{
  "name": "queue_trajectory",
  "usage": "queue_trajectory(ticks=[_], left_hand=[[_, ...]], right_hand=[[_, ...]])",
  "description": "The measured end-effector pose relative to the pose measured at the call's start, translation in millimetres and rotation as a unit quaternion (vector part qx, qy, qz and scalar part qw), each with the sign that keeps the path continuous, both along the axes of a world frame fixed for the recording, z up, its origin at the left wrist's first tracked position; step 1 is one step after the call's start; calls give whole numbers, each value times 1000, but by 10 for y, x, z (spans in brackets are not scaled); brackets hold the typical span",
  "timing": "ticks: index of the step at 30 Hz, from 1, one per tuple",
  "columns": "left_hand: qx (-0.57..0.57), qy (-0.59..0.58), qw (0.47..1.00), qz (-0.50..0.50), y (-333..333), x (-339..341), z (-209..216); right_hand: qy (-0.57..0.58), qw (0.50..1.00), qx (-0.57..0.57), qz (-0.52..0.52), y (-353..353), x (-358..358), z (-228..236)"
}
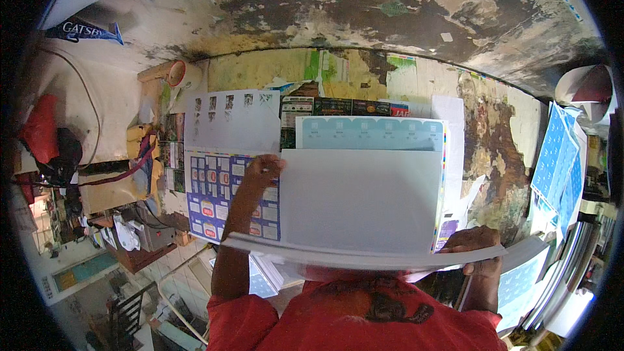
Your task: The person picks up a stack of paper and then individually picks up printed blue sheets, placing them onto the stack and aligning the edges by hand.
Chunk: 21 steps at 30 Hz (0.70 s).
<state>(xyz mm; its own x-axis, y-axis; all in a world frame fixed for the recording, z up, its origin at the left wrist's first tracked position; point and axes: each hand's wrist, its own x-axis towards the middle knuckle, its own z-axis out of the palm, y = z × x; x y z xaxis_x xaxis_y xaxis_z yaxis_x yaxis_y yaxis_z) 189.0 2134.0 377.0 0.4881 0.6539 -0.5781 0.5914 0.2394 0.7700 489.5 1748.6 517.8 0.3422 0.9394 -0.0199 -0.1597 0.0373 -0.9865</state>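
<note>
A large white sheet of paper (pixel 364 201) lies over a printed sheet with a light-blue band (pixel 370 131), whose upper part shows beyond it. My left hand (pixel 265 168) is at the upper left corner of the white sheet, fingers curled against its edge. Close to my body, a long bowed stack of white paper (pixel 364 257) runs across from left to right. My right hand (pixel 473 244) is closed round the right end of this stack, fingers above and below it. My left forearm crosses a blue sheet with printed labels (pixel 198 185).
Behind the sheets stands a stained, peeling wall (pixel 429 13). A white sheet with small dark pictures (pixel 227 114) lies at the upper left. Blue printed sheets (pixel 558 162) hang over the right side. At the left are a brown box-like unit (pixel 153 237) and a cable.
</note>
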Motion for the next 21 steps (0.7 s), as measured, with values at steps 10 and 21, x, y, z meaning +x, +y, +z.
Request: queue_trajectory(ticks=[10,21], left_hand=[[-87,-33,984,-155,45,498,275],[215,-98,905,-355,-405,539,231]], right_hand=[[2,1000,23,0,-20,-38,95],[59,997,43,-4,61,-84,239]])
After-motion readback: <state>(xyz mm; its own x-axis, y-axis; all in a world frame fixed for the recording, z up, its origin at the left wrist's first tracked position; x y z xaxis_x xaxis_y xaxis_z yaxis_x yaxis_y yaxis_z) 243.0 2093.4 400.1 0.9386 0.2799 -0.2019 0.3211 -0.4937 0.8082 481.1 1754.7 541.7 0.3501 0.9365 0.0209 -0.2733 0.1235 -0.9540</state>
